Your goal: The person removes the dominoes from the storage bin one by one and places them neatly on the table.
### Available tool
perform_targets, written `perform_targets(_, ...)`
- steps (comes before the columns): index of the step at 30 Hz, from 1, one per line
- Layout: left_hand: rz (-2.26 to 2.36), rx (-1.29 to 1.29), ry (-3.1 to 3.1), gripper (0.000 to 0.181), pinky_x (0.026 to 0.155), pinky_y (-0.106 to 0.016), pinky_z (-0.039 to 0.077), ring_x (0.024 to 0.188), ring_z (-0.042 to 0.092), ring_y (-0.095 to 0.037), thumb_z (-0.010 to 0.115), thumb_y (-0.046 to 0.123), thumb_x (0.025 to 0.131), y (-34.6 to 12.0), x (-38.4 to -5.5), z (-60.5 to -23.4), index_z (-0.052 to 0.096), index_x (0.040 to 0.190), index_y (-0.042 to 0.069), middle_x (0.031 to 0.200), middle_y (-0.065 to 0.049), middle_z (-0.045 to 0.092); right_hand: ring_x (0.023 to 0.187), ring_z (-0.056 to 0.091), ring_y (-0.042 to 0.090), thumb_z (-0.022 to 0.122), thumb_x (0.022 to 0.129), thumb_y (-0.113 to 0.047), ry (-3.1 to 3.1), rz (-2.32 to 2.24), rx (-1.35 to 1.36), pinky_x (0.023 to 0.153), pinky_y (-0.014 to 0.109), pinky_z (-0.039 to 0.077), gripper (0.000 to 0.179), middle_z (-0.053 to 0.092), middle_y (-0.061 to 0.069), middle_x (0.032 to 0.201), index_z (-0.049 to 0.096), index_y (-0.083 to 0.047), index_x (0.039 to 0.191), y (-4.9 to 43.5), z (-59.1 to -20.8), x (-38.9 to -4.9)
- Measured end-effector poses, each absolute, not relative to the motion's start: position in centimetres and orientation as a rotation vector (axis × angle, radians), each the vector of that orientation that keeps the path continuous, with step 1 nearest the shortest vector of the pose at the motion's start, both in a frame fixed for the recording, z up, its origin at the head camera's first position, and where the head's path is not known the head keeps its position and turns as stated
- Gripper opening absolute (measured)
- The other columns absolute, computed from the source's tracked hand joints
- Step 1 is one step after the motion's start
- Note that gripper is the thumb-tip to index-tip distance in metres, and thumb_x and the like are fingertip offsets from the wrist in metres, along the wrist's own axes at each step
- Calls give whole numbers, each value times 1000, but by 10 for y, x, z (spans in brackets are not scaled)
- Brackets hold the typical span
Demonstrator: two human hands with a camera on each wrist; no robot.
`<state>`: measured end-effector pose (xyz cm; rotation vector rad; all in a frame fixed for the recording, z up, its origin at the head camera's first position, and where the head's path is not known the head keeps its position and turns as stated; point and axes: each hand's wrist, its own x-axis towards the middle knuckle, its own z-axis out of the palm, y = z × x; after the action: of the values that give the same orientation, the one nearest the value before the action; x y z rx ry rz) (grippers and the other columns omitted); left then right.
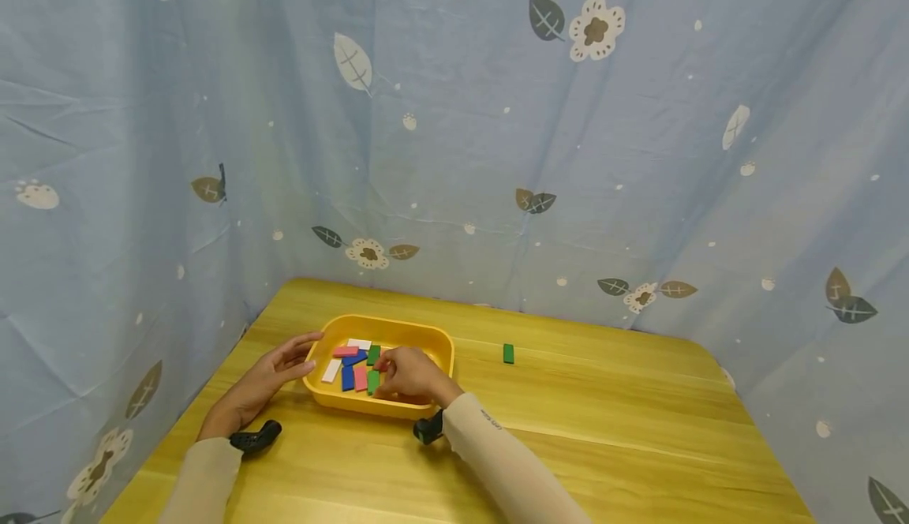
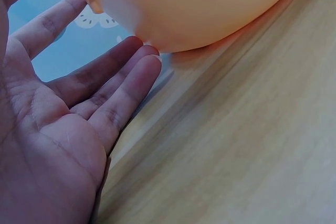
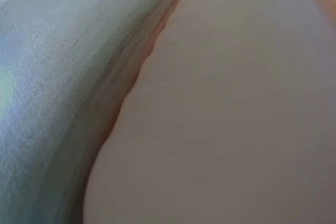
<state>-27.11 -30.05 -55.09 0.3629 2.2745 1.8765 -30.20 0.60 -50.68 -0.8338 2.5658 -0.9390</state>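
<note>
A yellow tray (image 1: 440, 342) stands on the wooden table, with several small flat blocks lying inside. Among them are a white block (image 1: 331, 371), a pink block (image 1: 360, 378), a blue block (image 1: 347, 378), a green block (image 1: 373, 383) and a red block (image 1: 384, 360). My left hand (image 1: 266, 378) is at the tray's left end, its extended fingertips against the outer wall in the left wrist view. My right hand (image 1: 412, 374) reaches over the near rim with bent fingers among the green and red blocks. Whether it pinches one is hidden; the right wrist view is mostly blurred skin.
A lone green block (image 1: 508, 353) lies on the table (image 1: 604, 406) to the right of the tray. Behind and on both sides hangs a blue patterned curtain (image 1: 461, 153). Black wrist devices (image 1: 257, 437) sit at both wrists.
</note>
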Motion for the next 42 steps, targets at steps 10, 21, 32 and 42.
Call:
perform_targets(10, 1867, 351, 2281, 57, 113, -52, 35, 141, 38, -37, 61, 25, 106, -299, -271, -553, 39, 159, 21, 156, -16, 41, 75, 66, 2, 86, 86, -20, 2540, -1048, -870, 80, 22, 54, 45, 73, -10, 84, 71, -6, 127, 21, -490, -302)
perform_targets(21, 1873, 349, 2267, 58, 105, -29, 42, 141, 41, -30, 61, 26, 106, -298, -273, -549, 39, 159, 22, 158, -16, 39, 86, 64, 46, 79, 93, -24, 2373, -1418, -838, 70, 53, 57, 46, 73, -3, 97, 66, -18, 137, 70, -468, -306)
perform_targets(32, 1869, 330, 2289, 58, 102, -26, 41, 138, 42, -27, 60, 27, 106, -302, -269, -551, 38, 160, 21, 158, -16, 38, 71, 58, 29, 78, 94, -28, 2412, -1458, -809, 69, 59, 53, 48, 72, 0, 102, 64, -21, 139, 128, -476, -311)
perform_targets(42, 1890, 325, 2257, 58, 113, -48, 36, 143, 37, -35, 61, 25, 106, -298, -271, -551, 38, 159, 20, 158, -17, 38, 79, 57, 49, 79, 94, -30, 2478, -1482, -667, 68, 58, 52, 50, 71, 4, 103, 62, -21, 140, 187, -481, -314)
